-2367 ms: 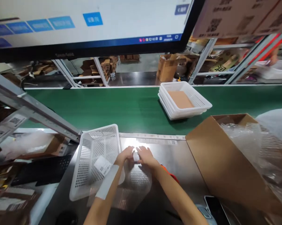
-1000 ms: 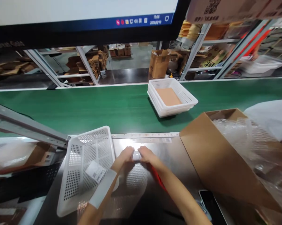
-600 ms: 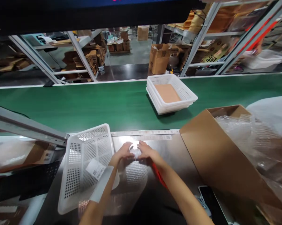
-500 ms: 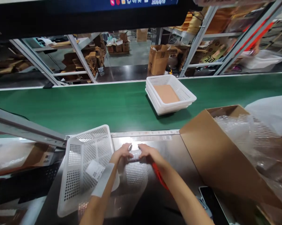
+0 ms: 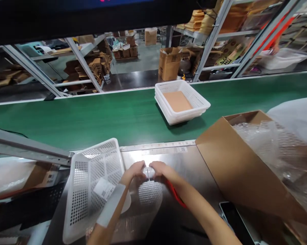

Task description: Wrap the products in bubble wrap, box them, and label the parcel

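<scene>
My left hand (image 5: pixel 137 170) and my right hand (image 5: pixel 160 169) face each other over the metal worktop, fingers closed on the two ends of a small white bundle (image 5: pixel 149 173). What is inside the bundle I cannot make out. From it a strip of clear bubble wrap (image 5: pixel 150 194) runs along the steel towards my body. A red band circles my right wrist, and a grey-white strip covers my left forearm. Left of my hands stands a white perforated basket (image 5: pixel 77 183), tilted, with a white printed label (image 5: pixel 104 189) in it.
Beyond the worktop runs a green conveyor belt (image 5: pixel 112 115) carrying stacked white baskets (image 5: pixel 204 103) with a brown cardboard piece inside. At right stands a cardboard box (image 5: pixel 227 153) of clear plastic wrap. A phone (image 5: pixel 236 221) lies near it. A dark monitor (image 5: pixel 92 23) hangs overhead.
My hands have drawn slightly nearer to me, and their fingers have closed more tightly around the white bundle. The view has shifted a little.
</scene>
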Demonstrator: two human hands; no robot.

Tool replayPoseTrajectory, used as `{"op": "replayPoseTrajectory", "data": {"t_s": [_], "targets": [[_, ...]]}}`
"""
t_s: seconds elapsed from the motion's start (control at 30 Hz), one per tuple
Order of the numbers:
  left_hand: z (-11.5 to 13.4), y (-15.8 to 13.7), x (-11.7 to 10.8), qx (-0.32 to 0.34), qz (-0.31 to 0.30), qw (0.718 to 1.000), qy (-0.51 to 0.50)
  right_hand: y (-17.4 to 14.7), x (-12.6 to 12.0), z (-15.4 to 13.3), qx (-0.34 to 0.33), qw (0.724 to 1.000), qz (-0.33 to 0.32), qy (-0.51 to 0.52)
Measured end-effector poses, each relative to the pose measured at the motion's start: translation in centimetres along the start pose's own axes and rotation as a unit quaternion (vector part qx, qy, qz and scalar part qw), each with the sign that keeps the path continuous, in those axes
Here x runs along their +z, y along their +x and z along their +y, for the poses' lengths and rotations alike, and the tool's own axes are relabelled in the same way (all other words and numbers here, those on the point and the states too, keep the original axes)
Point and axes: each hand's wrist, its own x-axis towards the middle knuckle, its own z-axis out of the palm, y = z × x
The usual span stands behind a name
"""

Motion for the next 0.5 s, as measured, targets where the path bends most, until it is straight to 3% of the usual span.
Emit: {"op": "replayPoseTrajectory", "data": {"t_s": [0.1, 0.2, 0.4, 0.5], "targets": [[1.4, -2.5, 2.2, -0.006, 0.050, 0.999, 0.020, -2.6, 1.9, -0.7, -0.029, 0.998, 0.032, -0.039], [3.3, -4.8, 5.7, -0.029, 0.103, 0.994, 0.038, -4.9, 4.9, -1.5, -0.032, 0.995, 0.075, -0.059], [5.6, -7.7, 14.9, -0.097, 0.213, 0.971, 0.039, -7.9, 14.6, -1.7, -0.018, 0.964, 0.241, -0.111], [6.1, -9.6, 18.7, -0.117, 0.213, 0.969, 0.049, -9.9, 19.1, -1.8, -0.003, 0.966, 0.244, -0.088]]}}
